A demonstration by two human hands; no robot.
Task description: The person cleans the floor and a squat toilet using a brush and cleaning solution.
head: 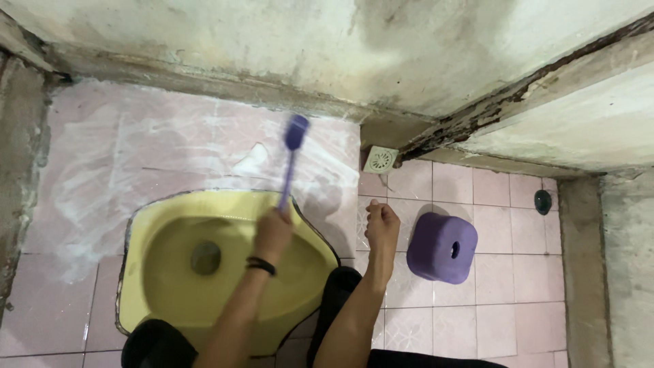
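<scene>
My left hand (pixel 272 235) is wrapped in a closed grip around the bottom end of the purple brush (pixel 291 160). The handle runs from my fist toward about 12 o'clock, tilted a touch to 1, so the long axis points away from me. The blurred brush head sits over the soapy pink tiled platform (pixel 136 150) just past the rim of the yellow squat toilet (pixel 163 225). My right arm ends in what looks like a loose fist at (pixel 381 221), holding nothing that I can see, resting at 3 o'clock from the left hand. The purple stool (pixel 441 247) lies farther right.
</scene>
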